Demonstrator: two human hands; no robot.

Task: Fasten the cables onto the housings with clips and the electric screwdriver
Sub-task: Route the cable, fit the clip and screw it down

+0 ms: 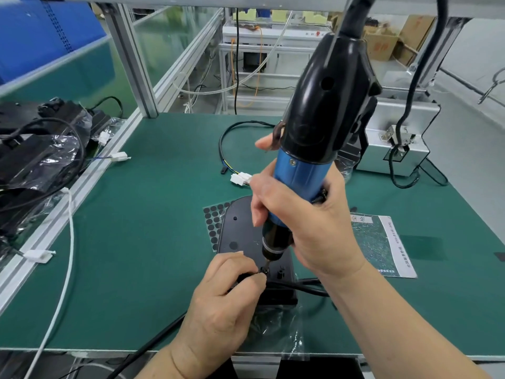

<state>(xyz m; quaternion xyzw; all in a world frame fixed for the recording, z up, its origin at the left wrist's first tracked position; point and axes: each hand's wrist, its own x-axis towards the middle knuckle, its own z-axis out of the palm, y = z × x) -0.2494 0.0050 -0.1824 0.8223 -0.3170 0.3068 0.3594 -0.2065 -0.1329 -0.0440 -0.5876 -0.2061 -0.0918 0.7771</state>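
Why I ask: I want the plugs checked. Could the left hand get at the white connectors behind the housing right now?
Probably not yet: the left hand pinches the clip on the housing under the electric screwdriver, and the right hand and that tool stand between it and the white connectors.

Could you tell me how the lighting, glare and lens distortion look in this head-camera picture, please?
Head view: light is even, only soft shadows on the green bench mat; glare streaks the glossy black-and-blue electric screwdriver and the crinkled clear plastic bags; the wide lens tilts the silver aluminium frame post outward; the small black clip pinched by the left hand is fairly sharp, the far shelves softer.
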